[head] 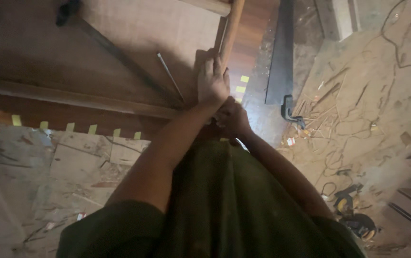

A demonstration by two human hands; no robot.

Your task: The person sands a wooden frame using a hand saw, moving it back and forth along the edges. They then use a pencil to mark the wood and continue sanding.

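My left hand [212, 79] is closed around a long round wooden pole [231, 28] that runs up and away from me toward the top of the view. Just below it, my right hand [231, 118] is closed on the lower part of the same pole, close to my green shirt. The part of the pole under my hands is hidden. Both hands sit over the corner of a large dark wooden panel [134, 33] edged with a wooden batten [72, 98].
A thin metal rod [169, 74] lies on the panel left of my hands. A dark metal bar with a clamp [282, 62] lies to the right. Wood shavings [353, 105] and a cable cover the floor; a yellow-black power tool [346, 203] lies at lower right.
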